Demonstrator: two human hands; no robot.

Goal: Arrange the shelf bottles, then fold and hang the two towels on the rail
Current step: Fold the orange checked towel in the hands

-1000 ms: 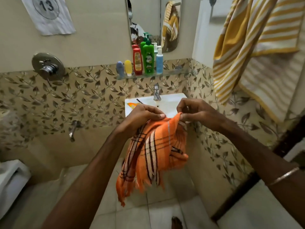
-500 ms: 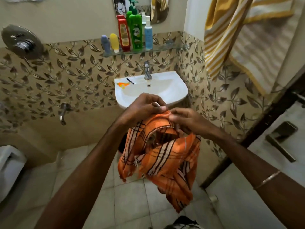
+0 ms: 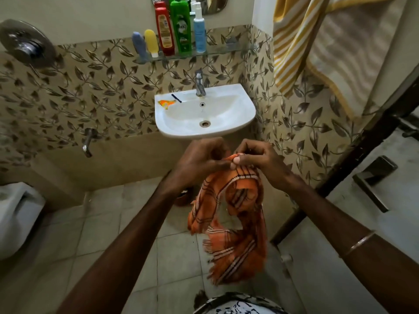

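Observation:
An orange checked towel [image 3: 238,223] hangs crumpled below my hands, in front of the sink. My left hand [image 3: 199,159] and my right hand [image 3: 256,159] both pinch its top edge close together, fingers curled. A yellow-and-white striped towel [image 3: 317,53] hangs at the upper right. On the glass shelf [image 3: 226,52] above the sink stand several bottles in a row: a blue tube [image 3: 138,46], a yellow tube [image 3: 151,43], a red bottle [image 3: 164,32], a green bottle [image 3: 180,26] and a light blue spray bottle [image 3: 199,32]. The rail itself is out of view.
A white sink [image 3: 226,128] with a tap [image 3: 199,83] is on the leaf-tiled wall ahead. A shower valve [image 3: 25,45] and a low spout [image 3: 87,143] are to the left, a toilet [image 3: 15,211] at the far left. A door with a handle [image 3: 371,182] stands to the right.
The view tilted down and the sink came fully into sight. My hands drew closer together on the towel's top edge, and the towel now hangs longer and lower.

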